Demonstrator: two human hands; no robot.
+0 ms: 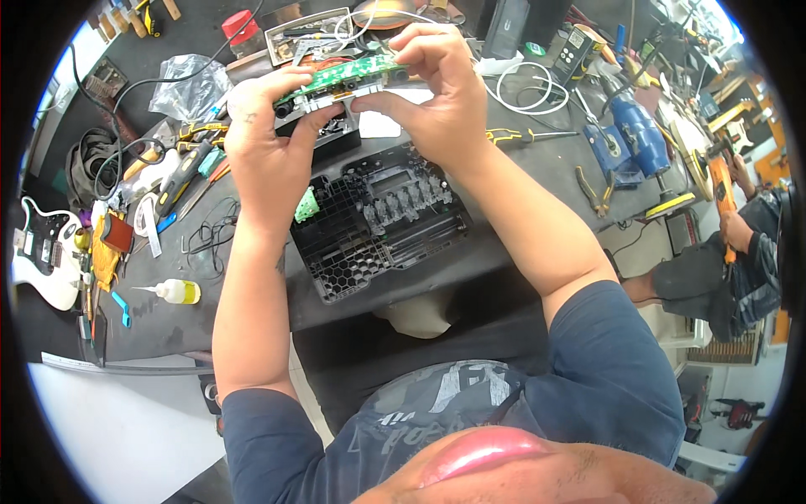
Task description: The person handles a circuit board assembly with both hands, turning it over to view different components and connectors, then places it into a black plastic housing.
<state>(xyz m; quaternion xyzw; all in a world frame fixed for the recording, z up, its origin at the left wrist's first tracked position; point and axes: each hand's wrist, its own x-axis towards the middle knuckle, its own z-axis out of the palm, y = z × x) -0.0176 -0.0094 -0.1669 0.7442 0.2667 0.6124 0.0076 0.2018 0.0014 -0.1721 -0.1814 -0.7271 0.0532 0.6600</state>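
Both my hands hold up a long green circuit board [357, 74] with dark round parts and metal pieces along its near edge. My left hand [262, 126] pinches its left end between thumb and fingers. At the right end, my right hand [445, 101] grips it the same way, thumb below and fingers above. Beneath my forearms a black plastic housing [340, 244] lies on the bench, with a honeycomb grid and a row of grey clips. A small green board [306, 204] sits at its left side. Just under the held board is a black box [340, 139], partly hidden.
A yellow-handled screwdriver [512, 135], pliers [594, 193] and a blue motor tool [642, 130] lie to the right. Left are a small dropper bottle [179, 291], a black cable [214, 231] and a clear plastic bag [189, 88]. Another person holds an orange object [720, 197] far right.
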